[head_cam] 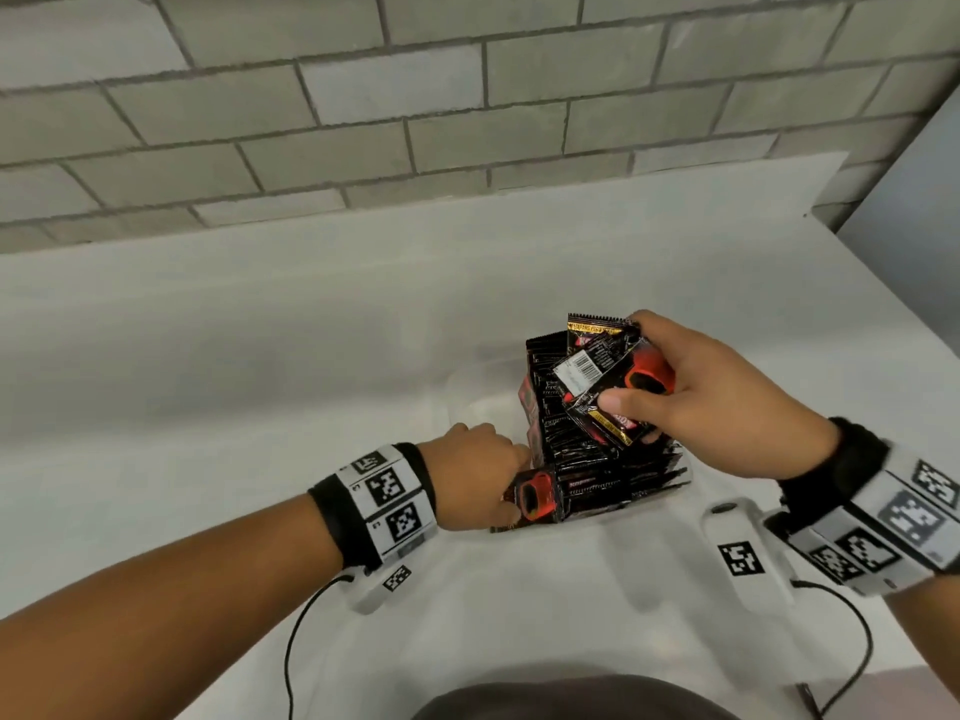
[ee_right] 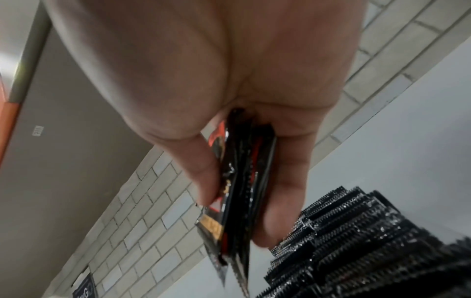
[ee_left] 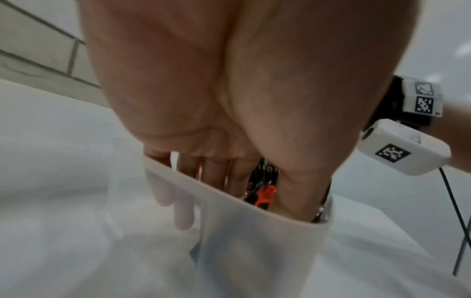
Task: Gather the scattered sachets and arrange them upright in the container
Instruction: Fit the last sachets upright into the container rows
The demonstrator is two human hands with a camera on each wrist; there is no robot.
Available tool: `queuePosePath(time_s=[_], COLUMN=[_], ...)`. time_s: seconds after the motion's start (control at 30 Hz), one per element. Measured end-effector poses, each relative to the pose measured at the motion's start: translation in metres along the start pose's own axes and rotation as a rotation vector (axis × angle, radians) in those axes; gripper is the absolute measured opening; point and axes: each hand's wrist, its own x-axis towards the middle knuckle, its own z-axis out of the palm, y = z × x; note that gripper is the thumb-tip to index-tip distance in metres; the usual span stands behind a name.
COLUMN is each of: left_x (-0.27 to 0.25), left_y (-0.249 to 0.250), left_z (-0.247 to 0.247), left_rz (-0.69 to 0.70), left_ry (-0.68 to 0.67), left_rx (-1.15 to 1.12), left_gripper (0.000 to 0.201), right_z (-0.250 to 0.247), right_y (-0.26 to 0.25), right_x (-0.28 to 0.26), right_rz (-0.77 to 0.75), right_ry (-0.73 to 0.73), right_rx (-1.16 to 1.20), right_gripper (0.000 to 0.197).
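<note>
The head camera looks down and forward over the white tabletop (head_cam: 208, 356) toward a grey brick wall (head_cam: 363, 96). Each wrist camera sits close behind its palm, looking along the fingers. All three views share the upright black foil sachets (head_cam: 597, 459) (ee_left: 262, 181) (ee_right: 356, 242) in the translucent white plastic container (ee_left: 254, 242).

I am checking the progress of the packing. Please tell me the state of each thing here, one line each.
container: translucent, standing on the white table, part filled.
packed sachets: upright in a tight row inside the container.
held sachets: a small bundle, above the row, not yet in.
left hand: inside the container, against the row's end.
right hand: pinching the held sachets.
</note>
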Motion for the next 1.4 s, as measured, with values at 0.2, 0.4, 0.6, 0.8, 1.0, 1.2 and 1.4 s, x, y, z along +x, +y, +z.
queuePosePath(time_s=[0.2, 0.4, 0.6, 0.8, 1.0, 1.2, 1.4], left_x=[-0.021, -0.048, -0.031, -0.023, -0.019, -0.016, -0.014], left_y=[-0.019, -0.011, 0.0, -0.011, -0.01, -0.01, -0.009], left_z=[-0.027, -0.068, -0.07, -0.037, -0.029, -0.027, -0.025], left_rz=[0.01, -0.062, 0.008, 0.01, 0.007, 0.002, 0.015], left_ry=[0.109, 0.455, 0.489, 0.0, -0.02, -0.011, 0.039], left_rx=[-0.247, -0.776, -1.046, -0.295, -0.212, -0.195, -0.143], left_gripper=[0.008, 0.016, 0.018, 0.046, 0.07, 0.073, 0.046], right_z=[-0.007, -0.004, -0.001, -0.013, -0.016, -0.015, -0.015], right_y=[-0.002, -0.005, -0.005, 0.008, 0.009, 0.011, 0.013], right_x=[-0.005, 0.003, 0.019, 0.011, 0.003, 0.002, 0.003], right_rz=[-0.065, -0.143, -0.126, -0.064, -0.045, -0.05, -0.049], right_ry=[0.023, -0.002, 0.082, 0.216, 0.241, 0.228, 0.226], right_rx=[0.093, 0.495, 0.446, 0.307, 0.267, 0.256, 0.254], right_gripper=[0.027, 0.049, 0.039, 0.031, 0.033, 0.031, 0.031])
